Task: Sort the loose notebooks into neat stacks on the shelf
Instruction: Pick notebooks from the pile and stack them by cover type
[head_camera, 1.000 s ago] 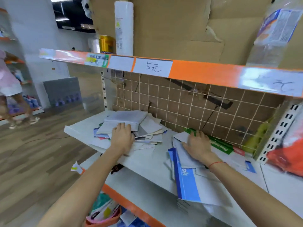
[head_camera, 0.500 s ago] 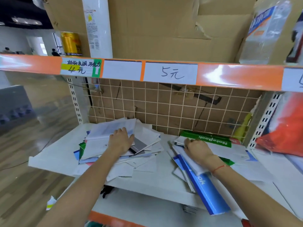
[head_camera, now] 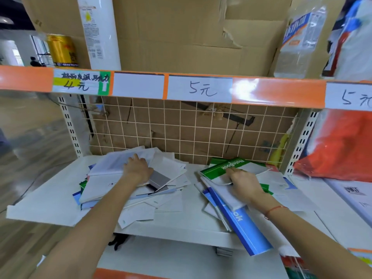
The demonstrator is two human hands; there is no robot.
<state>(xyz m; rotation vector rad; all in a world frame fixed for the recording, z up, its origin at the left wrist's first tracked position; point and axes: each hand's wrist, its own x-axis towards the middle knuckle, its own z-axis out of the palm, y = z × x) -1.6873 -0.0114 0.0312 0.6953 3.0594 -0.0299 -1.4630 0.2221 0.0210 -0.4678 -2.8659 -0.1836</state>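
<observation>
White shelf [head_camera: 50, 206] carries two loose notebook heaps. The left hand [head_camera: 138, 170] rests flat, fingers straight, on the left heap [head_camera: 128, 188]; the right hand [head_camera: 244, 183] pinches a grey-white notebook [head_camera: 225, 190] atop the right heap [head_camera: 237, 208], beside a green notebook [head_camera: 225, 168].

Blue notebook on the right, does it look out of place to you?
Yes. The blue notebook lies askew under the right hand, its end jutting past the shelf edge. The left pile is fanned and uneven.
</observation>
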